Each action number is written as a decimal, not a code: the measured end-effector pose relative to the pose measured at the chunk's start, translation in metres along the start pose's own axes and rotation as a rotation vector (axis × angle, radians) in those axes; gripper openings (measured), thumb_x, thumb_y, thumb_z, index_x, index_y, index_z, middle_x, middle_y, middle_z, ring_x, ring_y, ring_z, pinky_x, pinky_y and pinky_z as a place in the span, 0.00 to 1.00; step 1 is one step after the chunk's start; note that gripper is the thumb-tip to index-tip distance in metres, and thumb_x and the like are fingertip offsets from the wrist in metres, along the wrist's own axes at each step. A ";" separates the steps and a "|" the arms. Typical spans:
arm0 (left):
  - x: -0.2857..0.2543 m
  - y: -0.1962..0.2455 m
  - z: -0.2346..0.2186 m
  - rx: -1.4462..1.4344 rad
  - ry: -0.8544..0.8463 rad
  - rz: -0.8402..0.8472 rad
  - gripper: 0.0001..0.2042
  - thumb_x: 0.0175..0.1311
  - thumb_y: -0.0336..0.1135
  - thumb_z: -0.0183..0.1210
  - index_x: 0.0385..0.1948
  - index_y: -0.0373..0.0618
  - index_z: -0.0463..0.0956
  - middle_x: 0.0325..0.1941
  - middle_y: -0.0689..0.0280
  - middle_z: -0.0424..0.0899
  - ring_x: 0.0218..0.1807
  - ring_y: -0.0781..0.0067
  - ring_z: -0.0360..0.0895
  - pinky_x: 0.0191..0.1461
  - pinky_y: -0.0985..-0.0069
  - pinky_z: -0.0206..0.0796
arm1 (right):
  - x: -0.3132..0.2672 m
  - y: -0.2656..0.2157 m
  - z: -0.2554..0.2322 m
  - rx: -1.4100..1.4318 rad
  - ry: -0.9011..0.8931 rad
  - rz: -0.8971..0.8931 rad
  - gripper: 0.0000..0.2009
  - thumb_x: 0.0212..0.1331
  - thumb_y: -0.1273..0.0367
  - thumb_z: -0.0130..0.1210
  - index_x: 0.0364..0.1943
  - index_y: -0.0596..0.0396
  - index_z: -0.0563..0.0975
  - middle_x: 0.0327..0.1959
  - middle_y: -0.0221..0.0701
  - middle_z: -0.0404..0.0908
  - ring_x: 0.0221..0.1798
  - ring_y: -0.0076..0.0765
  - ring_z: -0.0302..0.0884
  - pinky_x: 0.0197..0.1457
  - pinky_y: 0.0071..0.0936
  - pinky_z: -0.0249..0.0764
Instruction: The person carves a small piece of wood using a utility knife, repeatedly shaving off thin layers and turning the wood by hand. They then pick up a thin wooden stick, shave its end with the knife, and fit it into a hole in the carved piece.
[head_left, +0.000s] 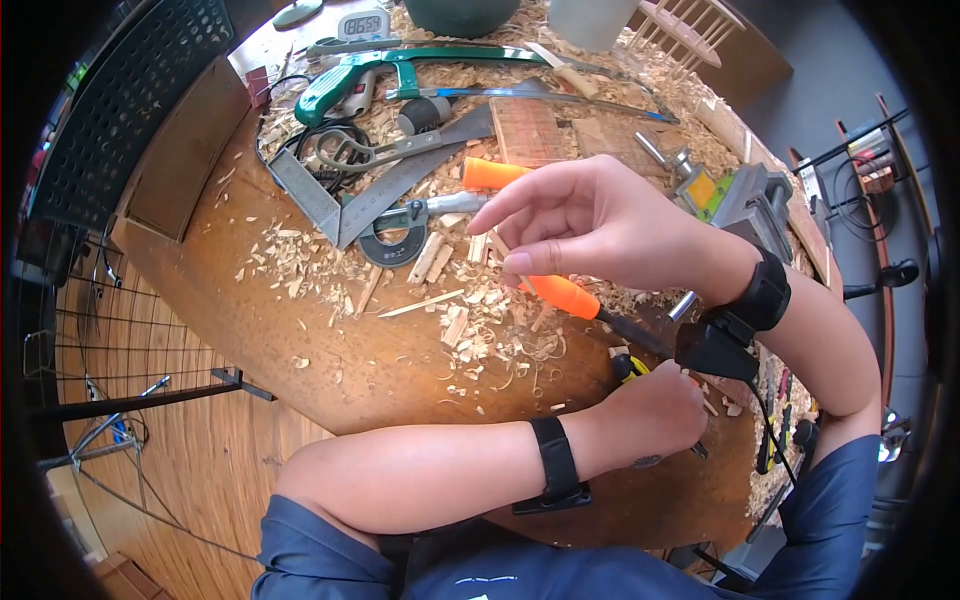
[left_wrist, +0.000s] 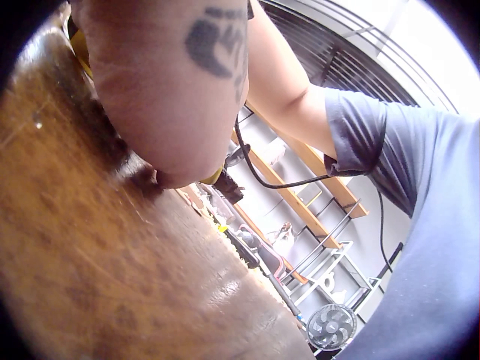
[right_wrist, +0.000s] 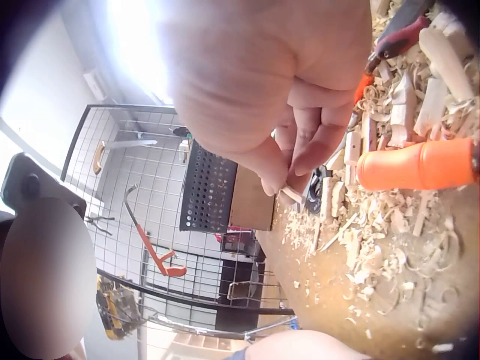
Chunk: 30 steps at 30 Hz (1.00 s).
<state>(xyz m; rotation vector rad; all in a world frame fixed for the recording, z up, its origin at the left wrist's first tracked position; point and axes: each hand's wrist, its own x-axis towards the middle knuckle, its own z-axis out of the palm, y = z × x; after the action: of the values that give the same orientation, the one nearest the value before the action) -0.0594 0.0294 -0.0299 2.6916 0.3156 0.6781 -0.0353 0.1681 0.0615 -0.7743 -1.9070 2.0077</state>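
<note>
My right hand [head_left: 610, 225] is raised above the shavings, and its thumb and fingers pinch a small strip of wood [right_wrist: 291, 194]. Below it an orange-handled tool [head_left: 563, 296] lies on the bench, its dark blade pointing toward my left hand. My left hand [head_left: 655, 412] is low over the bench, back of the hand up, with the fingers largely hidden. A yellow-and-black tool [head_left: 630, 367] shows at its far side, and a dark end shows at its near side. Whether the left fingers grip it cannot be told. In the left wrist view, the heel of the left hand [left_wrist: 165, 97] rests on the bench.
Shavings and wood bits cover much of the bench [head_left: 330, 375]. Farther back lie a green hacksaw [head_left: 335, 92], a metal square [head_left: 308, 198], a micrometer [head_left: 392, 240], another orange handle [head_left: 490, 174] and a wooden-handled knife [head_left: 575, 80]. A vise [head_left: 750, 205] stands at the right.
</note>
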 end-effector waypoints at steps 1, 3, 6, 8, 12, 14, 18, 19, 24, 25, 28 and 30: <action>0.000 0.000 0.001 0.000 0.000 -0.002 0.12 0.55 0.36 0.70 0.38 0.40 0.84 0.38 0.60 0.87 0.43 0.62 0.88 0.41 0.68 0.78 | 0.000 0.001 -0.001 -0.062 -0.006 0.008 0.17 0.68 0.73 0.71 0.59 0.62 0.85 0.49 0.32 0.90 0.50 0.23 0.88 0.58 0.24 0.85; 0.000 0.001 0.004 0.020 0.058 -0.009 0.09 0.56 0.35 0.69 0.35 0.41 0.84 0.36 0.61 0.87 0.42 0.62 0.87 0.40 0.68 0.77 | 0.001 0.005 -0.003 -0.125 -0.013 0.015 0.16 0.68 0.73 0.72 0.58 0.62 0.86 0.48 0.31 0.90 0.49 0.21 0.87 0.56 0.23 0.85; 0.000 0.001 0.005 0.037 0.073 -0.006 0.08 0.57 0.34 0.67 0.33 0.42 0.84 0.34 0.62 0.86 0.41 0.62 0.87 0.40 0.68 0.77 | 0.003 0.015 -0.003 -0.219 0.004 -0.046 0.14 0.70 0.72 0.71 0.56 0.61 0.87 0.46 0.30 0.90 0.46 0.20 0.86 0.54 0.22 0.84; -0.001 0.001 0.005 0.027 0.084 -0.007 0.07 0.57 0.34 0.67 0.33 0.42 0.84 0.34 0.62 0.86 0.40 0.62 0.87 0.40 0.68 0.77 | 0.003 0.016 0.000 -0.323 0.065 -0.087 0.12 0.71 0.74 0.68 0.55 0.60 0.87 0.42 0.30 0.91 0.44 0.20 0.86 0.53 0.22 0.83; 0.000 0.001 0.007 0.030 0.082 -0.004 0.07 0.58 0.35 0.67 0.33 0.43 0.85 0.34 0.63 0.86 0.40 0.62 0.87 0.41 0.67 0.76 | 0.002 0.015 0.001 -0.602 0.091 -0.217 0.11 0.70 0.74 0.67 0.53 0.58 0.87 0.37 0.33 0.91 0.41 0.26 0.89 0.49 0.27 0.84; 0.001 0.001 0.009 0.033 0.086 -0.008 0.07 0.58 0.35 0.66 0.32 0.44 0.85 0.34 0.63 0.87 0.40 0.62 0.87 0.41 0.67 0.76 | 0.000 0.009 0.003 -0.701 0.060 -0.162 0.10 0.67 0.73 0.68 0.50 0.57 0.88 0.33 0.37 0.90 0.37 0.35 0.90 0.45 0.32 0.84; 0.002 0.001 0.009 0.038 0.075 -0.014 0.07 0.59 0.36 0.65 0.32 0.44 0.85 0.35 0.62 0.87 0.40 0.62 0.87 0.41 0.68 0.76 | -0.001 0.014 -0.001 -0.813 0.031 -0.180 0.08 0.67 0.70 0.69 0.47 0.56 0.88 0.32 0.40 0.89 0.34 0.43 0.89 0.41 0.36 0.84; 0.002 0.001 0.009 0.038 0.075 -0.014 0.07 0.59 0.36 0.65 0.32 0.44 0.85 0.35 0.62 0.87 0.40 0.62 0.87 0.41 0.68 0.76 | -0.002 0.015 -0.002 -0.874 0.017 -0.193 0.08 0.69 0.69 0.68 0.48 0.55 0.88 0.34 0.37 0.90 0.34 0.40 0.88 0.41 0.34 0.83; 0.002 0.001 0.009 0.021 0.057 -0.013 0.07 0.59 0.35 0.65 0.33 0.42 0.86 0.34 0.61 0.87 0.40 0.61 0.87 0.42 0.67 0.78 | -0.003 0.018 0.000 -0.927 -0.002 -0.252 0.07 0.69 0.68 0.69 0.46 0.54 0.88 0.38 0.35 0.90 0.35 0.40 0.87 0.41 0.33 0.82; 0.002 0.001 0.009 0.021 0.057 -0.013 0.07 0.59 0.35 0.65 0.33 0.42 0.86 0.34 0.61 0.87 0.40 0.61 0.87 0.42 0.67 0.78 | -0.003 0.018 0.001 -0.927 0.009 -0.291 0.06 0.68 0.69 0.68 0.44 0.55 0.88 0.37 0.37 0.89 0.38 0.45 0.88 0.44 0.37 0.83; 0.002 0.000 0.008 0.000 0.059 -0.008 0.07 0.59 0.35 0.66 0.33 0.42 0.85 0.34 0.61 0.87 0.40 0.61 0.87 0.42 0.67 0.78 | -0.004 0.020 0.001 -0.931 0.021 -0.329 0.05 0.66 0.69 0.68 0.42 0.54 0.88 0.38 0.38 0.88 0.42 0.49 0.88 0.48 0.42 0.84; 0.001 0.000 0.006 0.014 0.039 0.001 0.08 0.59 0.35 0.66 0.34 0.41 0.86 0.34 0.61 0.87 0.40 0.61 0.87 0.41 0.68 0.78 | -0.004 0.021 0.002 -0.935 0.022 -0.328 0.05 0.66 0.70 0.68 0.42 0.54 0.88 0.40 0.38 0.88 0.43 0.50 0.88 0.50 0.42 0.84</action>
<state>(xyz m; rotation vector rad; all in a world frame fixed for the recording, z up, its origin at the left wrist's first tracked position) -0.0554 0.0280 -0.0344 2.6945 0.3293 0.7318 -0.0291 0.1624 0.0419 -0.5817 -2.7264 0.8517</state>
